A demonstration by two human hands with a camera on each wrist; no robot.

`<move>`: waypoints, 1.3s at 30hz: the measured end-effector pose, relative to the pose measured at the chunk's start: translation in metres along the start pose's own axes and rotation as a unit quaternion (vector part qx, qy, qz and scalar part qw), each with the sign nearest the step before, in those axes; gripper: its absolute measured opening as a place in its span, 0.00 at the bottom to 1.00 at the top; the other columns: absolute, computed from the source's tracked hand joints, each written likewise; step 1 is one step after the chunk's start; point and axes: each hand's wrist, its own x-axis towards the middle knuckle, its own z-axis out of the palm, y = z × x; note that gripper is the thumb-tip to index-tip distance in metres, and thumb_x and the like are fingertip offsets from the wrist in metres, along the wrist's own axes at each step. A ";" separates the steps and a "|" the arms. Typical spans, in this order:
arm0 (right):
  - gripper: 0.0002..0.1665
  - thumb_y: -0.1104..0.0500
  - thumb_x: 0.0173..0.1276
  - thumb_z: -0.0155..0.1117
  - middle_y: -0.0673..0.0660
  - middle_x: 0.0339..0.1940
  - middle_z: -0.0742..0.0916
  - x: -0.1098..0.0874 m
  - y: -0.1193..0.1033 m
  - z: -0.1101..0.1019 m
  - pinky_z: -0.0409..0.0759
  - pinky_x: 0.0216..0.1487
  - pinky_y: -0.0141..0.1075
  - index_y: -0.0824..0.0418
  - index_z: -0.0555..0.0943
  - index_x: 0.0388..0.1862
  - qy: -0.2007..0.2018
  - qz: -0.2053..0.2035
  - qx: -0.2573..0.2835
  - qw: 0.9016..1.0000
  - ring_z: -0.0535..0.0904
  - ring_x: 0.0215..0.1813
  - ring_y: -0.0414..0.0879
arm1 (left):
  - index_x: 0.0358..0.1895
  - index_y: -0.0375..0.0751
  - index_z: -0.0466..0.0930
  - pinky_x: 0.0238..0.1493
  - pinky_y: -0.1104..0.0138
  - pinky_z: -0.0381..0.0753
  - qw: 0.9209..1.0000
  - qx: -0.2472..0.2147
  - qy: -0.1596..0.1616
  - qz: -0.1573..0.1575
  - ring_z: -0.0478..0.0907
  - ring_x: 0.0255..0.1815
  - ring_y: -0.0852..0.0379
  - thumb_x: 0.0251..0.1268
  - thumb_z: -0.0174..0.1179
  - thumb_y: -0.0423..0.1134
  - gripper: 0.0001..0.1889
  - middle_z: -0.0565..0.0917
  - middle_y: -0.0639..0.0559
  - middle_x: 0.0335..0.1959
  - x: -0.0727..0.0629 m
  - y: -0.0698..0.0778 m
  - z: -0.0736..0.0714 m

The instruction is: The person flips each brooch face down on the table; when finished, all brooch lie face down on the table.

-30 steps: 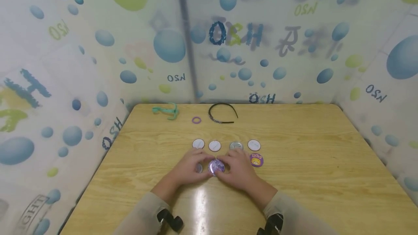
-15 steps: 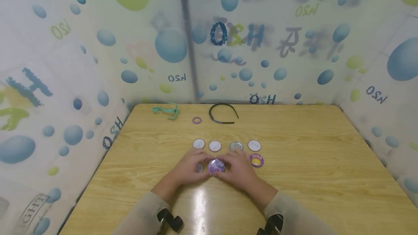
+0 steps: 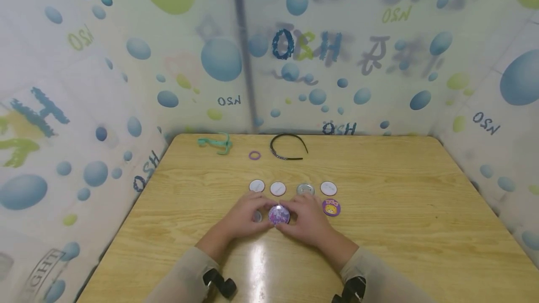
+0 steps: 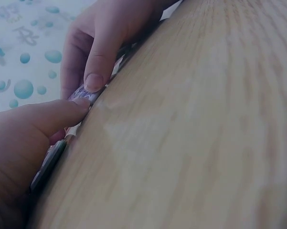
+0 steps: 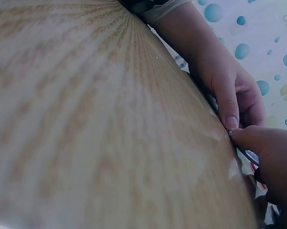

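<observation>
A round purple button badge [image 3: 279,215] with a shiny printed face is at the middle of the near table, between both hands in the head view. My left hand [image 3: 242,216] pinches its left edge with thumb and fingers. On the opposite edge my right hand [image 3: 312,219] pinches it the same way. Both thumbs meet at the badge's near rim, low over the wood in the left wrist view, where its purple edge [image 4: 81,93] shows. Another round badge [image 3: 257,216] is partly covered by my left hand.
Behind the hands lie two white discs [image 3: 257,185], a silver badge back [image 3: 305,189] and another white disc [image 3: 328,188]. A purple bear badge [image 3: 331,207] lies right of my right hand. Farther back are a green claw-shaped item [image 3: 216,143], a purple ring [image 3: 254,155] and a black headband [image 3: 288,147].
The purple badge has tilted slightly between the fingers, so the glare on its face has shifted and more of its print shows. Both hands stay in place.
</observation>
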 end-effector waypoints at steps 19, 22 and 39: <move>0.37 0.40 0.51 0.88 0.46 0.48 0.92 0.003 0.003 0.001 0.70 0.55 0.47 0.52 0.90 0.59 0.004 0.011 0.006 1.000 0.77 0.48 0.44 | 0.60 0.46 0.87 0.60 0.56 0.79 1.000 -0.017 0.010 0.017 0.82 0.54 0.57 0.60 0.78 0.46 0.25 0.89 0.58 0.53 0.004 0.002 -0.002; 0.37 0.40 0.51 0.88 0.45 0.49 0.92 0.003 0.003 0.002 0.69 0.55 0.45 0.51 0.90 0.59 -0.005 0.017 0.014 1.000 0.76 0.47 0.43 | 0.59 0.46 0.87 0.58 0.57 0.80 0.999 -0.019 0.015 0.022 0.82 0.53 0.58 0.60 0.79 0.45 0.24 0.89 0.59 0.52 0.003 -0.001 -0.001; 0.32 0.44 0.54 0.88 0.45 0.51 0.92 0.004 0.002 0.002 0.67 0.61 0.50 0.51 0.90 0.57 -0.012 0.052 0.056 0.997 0.77 0.50 0.43 | 0.57 0.47 0.89 0.59 0.56 0.80 0.999 -0.032 0.008 -0.016 0.82 0.52 0.58 0.60 0.80 0.44 0.22 0.89 0.59 0.52 0.003 0.003 -0.003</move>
